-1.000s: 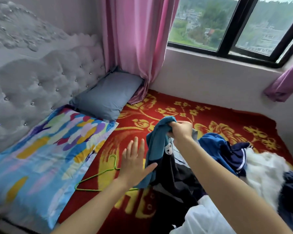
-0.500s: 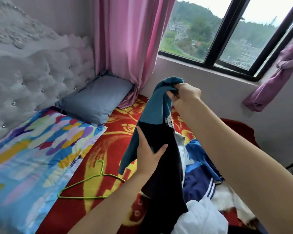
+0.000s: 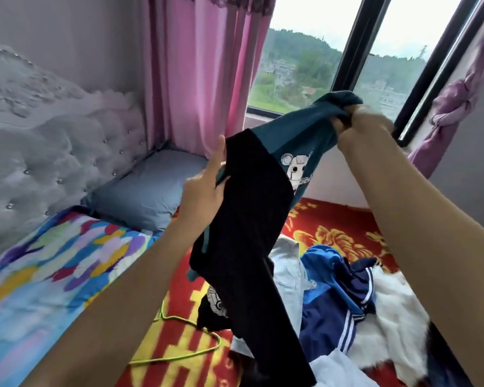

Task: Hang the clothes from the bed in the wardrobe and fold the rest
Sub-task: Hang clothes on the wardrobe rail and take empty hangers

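Teal-and-black top point(image 3: 252, 208) is up over the bed point(image 3: 333, 233), long axis slanting from 1 o'clock down to 6 o'clock, white cartoon print facing me. At 1 o'clock the right hand point(image 3: 358, 127) bunches the teal end, and the left hand point(image 3: 204, 185) grips the black edge at 9 o'clock.

the right hand point(image 3: 358, 127) now holds the teal-and-black garment point(image 3: 252, 191) up by the window, where a second ago it held it low over the pile of clothes point(image 3: 333, 289). the left hand point(image 3: 204, 188), then open and apart from the cloth, now grips its black edge, so the garment stretches between both hands.
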The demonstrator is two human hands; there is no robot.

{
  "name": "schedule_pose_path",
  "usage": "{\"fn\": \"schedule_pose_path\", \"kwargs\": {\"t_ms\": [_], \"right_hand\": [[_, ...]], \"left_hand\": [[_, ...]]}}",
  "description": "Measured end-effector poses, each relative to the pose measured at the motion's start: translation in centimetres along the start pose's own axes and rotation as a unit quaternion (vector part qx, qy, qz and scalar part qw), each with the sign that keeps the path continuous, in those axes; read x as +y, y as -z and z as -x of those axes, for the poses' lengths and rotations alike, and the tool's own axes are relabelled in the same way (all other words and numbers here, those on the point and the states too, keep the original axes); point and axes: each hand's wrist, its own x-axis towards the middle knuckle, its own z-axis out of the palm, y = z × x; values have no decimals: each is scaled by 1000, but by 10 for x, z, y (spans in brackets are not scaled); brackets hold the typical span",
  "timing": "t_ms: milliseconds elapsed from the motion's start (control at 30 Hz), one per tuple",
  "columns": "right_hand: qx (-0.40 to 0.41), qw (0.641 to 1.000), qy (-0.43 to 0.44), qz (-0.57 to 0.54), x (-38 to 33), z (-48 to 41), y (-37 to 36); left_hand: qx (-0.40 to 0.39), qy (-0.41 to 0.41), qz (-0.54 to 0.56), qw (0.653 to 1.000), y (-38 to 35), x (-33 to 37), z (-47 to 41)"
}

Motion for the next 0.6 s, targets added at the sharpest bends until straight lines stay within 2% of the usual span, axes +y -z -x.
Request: {"fn": "schedule_pose_path", "kwargs": {"t_ms": [67, 267, 367, 400, 467, 500, 533, 600], "right_hand": [[102, 994, -24, -40, -5, -7, 12], [99, 991, -33, 79, 40, -14, 66], [90, 967, -38, 236, 88, -15, 112], [63, 939, -38, 336, 105, -12, 127], [-39, 845, 2, 534, 138, 2, 149], [-118, 813, 41, 569, 153, 12, 156], [-204, 799, 65, 561, 166, 23, 157], [-344, 785, 35, 514, 189, 45, 158]], "left_hand": [[9, -49, -42, 998, 15, -4, -32], [-5, -72, -125, 990, 26, 12, -76], [-116, -68, -124, 983, 9, 7, -33], [-170, -51, -132, 975, 3, 1, -16], [-262, -42, -172, 949, -10, -9, 16], [-294, -47, -188, 936, -17, -11, 31], [-312, -53, -190, 929, -20, -13, 43], [-332, -55, -170, 926, -25, -12, 58]]}}
